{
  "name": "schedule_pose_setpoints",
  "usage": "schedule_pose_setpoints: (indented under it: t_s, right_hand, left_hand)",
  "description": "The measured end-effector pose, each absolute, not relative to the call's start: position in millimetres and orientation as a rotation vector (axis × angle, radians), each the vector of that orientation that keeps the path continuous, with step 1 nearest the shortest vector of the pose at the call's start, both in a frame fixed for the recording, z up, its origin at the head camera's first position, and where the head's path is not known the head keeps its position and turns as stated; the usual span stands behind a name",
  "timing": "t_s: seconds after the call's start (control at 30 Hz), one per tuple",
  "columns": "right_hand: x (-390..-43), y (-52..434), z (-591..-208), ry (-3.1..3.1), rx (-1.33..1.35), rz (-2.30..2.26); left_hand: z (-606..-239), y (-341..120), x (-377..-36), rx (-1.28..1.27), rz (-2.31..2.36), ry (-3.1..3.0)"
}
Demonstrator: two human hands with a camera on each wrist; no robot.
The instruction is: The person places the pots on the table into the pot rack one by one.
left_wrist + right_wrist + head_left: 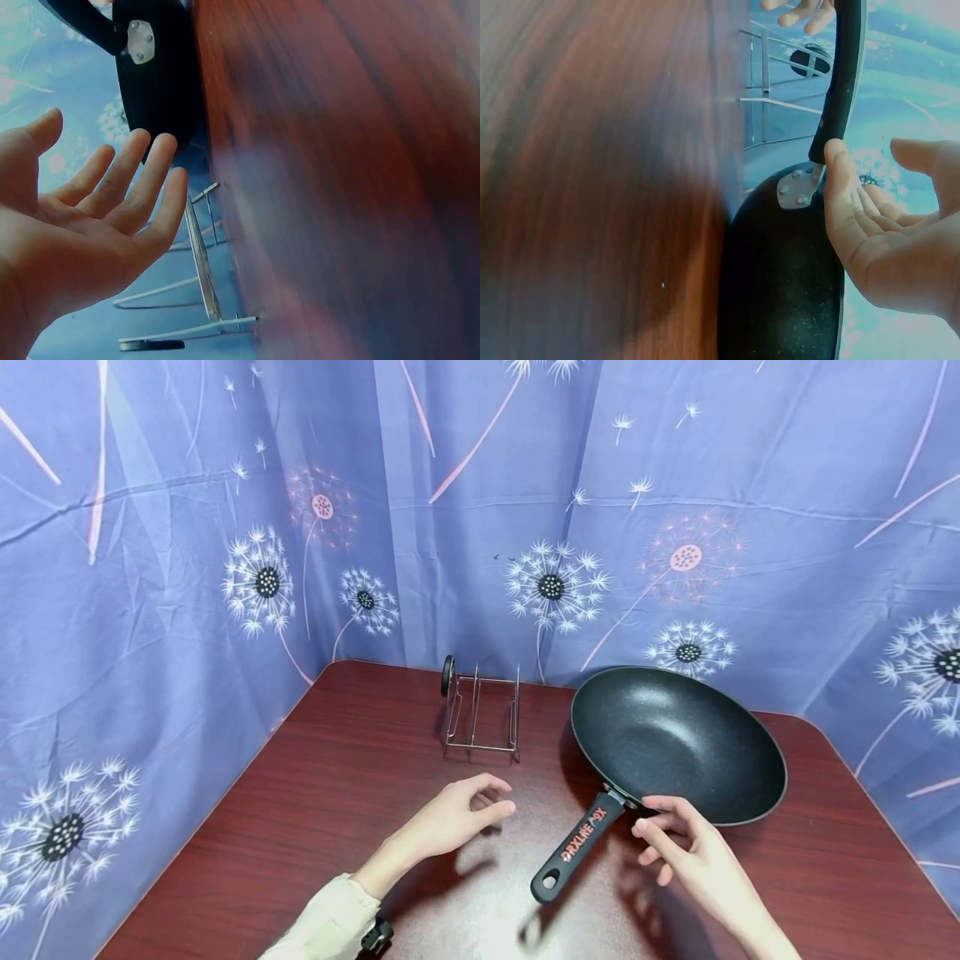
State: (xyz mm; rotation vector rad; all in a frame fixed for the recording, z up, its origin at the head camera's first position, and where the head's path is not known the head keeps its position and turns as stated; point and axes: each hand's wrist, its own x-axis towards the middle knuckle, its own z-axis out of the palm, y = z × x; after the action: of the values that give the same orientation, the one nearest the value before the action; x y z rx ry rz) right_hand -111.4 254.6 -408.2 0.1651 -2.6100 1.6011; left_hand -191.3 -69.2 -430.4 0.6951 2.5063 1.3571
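Observation:
A black non-stick frying pan (675, 743) sits on the dark red wooden table (337, 827), its black handle (577, 847) with red lettering pointing toward me. My right hand (648, 822) hovers just right of the handle's base, fingers relaxed. In the right wrist view one fingertip (832, 154) touches the handle (844, 75) above the riveted plate of the pan (780, 285). My left hand (498, 800) floats open to the left of the handle and holds nothing. Its spread fingers (146, 172) show in the left wrist view, with the pan (161, 90) beyond.
A small wire rack (480, 714) with a black knob stands at the back of the table, left of the pan; it also shows as the rack (199, 255) and rack (769, 82). Blue dandelion-print cloth (150, 568) hangs around the table's far and side edges.

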Motion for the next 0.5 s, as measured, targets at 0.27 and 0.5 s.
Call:
schedule_pose_setpoints:
  t_s: [0.27,0.5]
  right_hand:
    - [-107.4,251.2,-411.2,-2.613,0.107,1.692]
    - [-105.8,248.4,-410.8,-2.612,0.049,1.829]
  left_hand:
    - [-430.4,-60.5,-184.7,0.715,1.363,2.469]
    - [-433.1,-52.4,-176.9,0.713,1.45,2.341]
